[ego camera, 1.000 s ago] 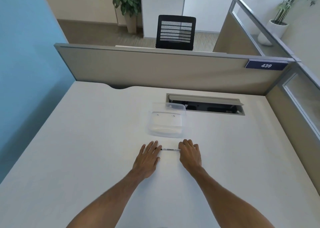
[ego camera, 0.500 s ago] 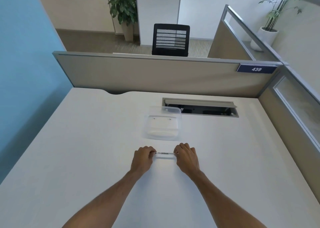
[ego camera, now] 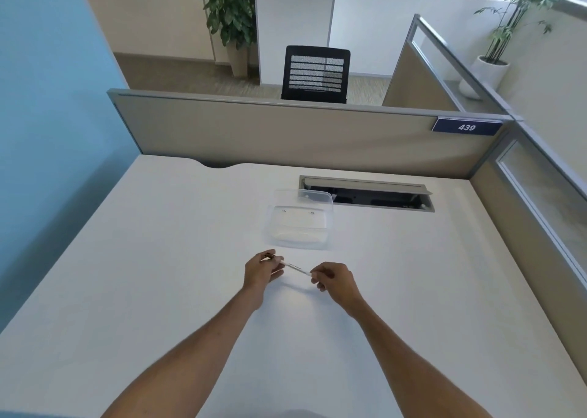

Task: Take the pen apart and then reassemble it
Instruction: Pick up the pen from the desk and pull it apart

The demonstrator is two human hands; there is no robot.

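Both hands have lifted the pen [ego camera: 295,267] off the desk [ego camera: 158,258]; left hand [ego camera: 261,271] and right hand [ego camera: 336,280] pinch its ends.

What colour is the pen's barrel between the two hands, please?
White or pale, as far as the head view shows, on the pen; its left end looks darker.

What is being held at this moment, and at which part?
The pen, held by both ends: left hand grips the darker end, right hand pinches the other.
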